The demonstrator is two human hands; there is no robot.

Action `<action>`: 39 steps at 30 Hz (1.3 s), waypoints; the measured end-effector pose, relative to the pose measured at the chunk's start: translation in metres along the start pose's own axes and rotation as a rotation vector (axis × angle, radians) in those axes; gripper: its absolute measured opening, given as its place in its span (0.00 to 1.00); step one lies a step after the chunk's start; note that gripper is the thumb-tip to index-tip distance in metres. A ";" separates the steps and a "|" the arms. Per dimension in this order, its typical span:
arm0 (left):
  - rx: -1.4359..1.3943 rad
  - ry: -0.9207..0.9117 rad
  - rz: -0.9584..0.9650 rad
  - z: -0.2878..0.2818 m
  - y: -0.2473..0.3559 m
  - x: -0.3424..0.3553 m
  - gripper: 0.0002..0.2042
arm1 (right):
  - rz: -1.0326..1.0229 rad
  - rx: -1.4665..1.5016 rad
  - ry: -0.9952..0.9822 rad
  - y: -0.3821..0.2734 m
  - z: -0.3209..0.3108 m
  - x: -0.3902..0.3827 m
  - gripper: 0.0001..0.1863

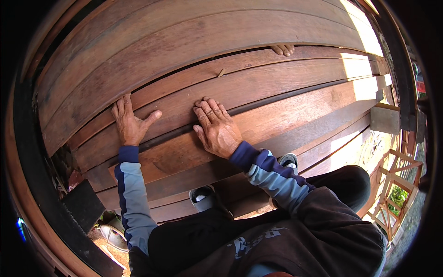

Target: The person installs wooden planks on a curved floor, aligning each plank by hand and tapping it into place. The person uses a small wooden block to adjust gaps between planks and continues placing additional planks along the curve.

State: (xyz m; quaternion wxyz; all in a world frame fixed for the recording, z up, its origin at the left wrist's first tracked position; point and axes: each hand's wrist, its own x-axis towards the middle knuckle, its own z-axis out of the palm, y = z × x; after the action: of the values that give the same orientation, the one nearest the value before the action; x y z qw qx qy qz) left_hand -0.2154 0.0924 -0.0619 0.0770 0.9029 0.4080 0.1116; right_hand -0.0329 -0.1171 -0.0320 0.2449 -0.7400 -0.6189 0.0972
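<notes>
Left grip wide, fingertips at lower edge of upper board; right grip flat on planks, empty; even pressure likely steadiest.

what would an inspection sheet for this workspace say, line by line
Surface: reddish-brown wooden planks side by side, dark gaps between some, bright sunlight toward the right ends
Job's things: upper plank and front plank, both near the hands
Left hand: open, thumb spread, fingertips at the upper plank's lower edge
Right hand: palm down on the front plank, fingers reaching over a gap
Clutter: small wood chip
Cables: nothing seen for certain
Surroundings: grey block at right; another person's fingers or toes, unclear which
</notes>
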 end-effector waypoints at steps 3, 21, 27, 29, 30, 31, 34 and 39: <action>-0.008 0.004 0.013 0.000 0.000 0.001 0.61 | 0.004 -0.008 -0.005 0.000 0.000 0.000 0.25; -0.015 0.026 0.002 0.001 0.000 0.000 0.61 | 0.001 -0.029 0.003 0.000 0.001 0.000 0.23; 0.005 0.007 -0.002 -0.001 0.001 0.000 0.60 | 0.011 -0.036 -0.001 0.000 0.002 0.000 0.23; -0.006 0.002 -0.007 -0.001 0.002 0.000 0.60 | 0.012 -0.035 -0.003 0.000 0.002 0.000 0.23; -0.012 0.004 -0.007 -0.001 0.002 0.000 0.60 | 0.006 -0.039 0.000 0.000 0.002 0.000 0.23; -0.012 0.013 -0.002 -0.001 0.001 0.000 0.60 | 0.001 -0.038 0.003 0.000 0.002 0.000 0.23; 0.012 0.010 0.003 0.001 0.001 0.000 0.61 | -0.005 -0.031 0.005 0.000 0.001 0.000 0.23; -0.014 0.000 0.001 0.002 -0.001 0.000 0.61 | -0.012 -0.021 -0.003 0.000 0.000 0.000 0.25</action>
State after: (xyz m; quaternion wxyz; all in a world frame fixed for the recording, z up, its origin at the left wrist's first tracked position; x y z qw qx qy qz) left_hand -0.2158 0.0929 -0.0637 0.0833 0.9025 0.4067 0.1144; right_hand -0.0330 -0.1167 -0.0323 0.2368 -0.7385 -0.6248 0.0905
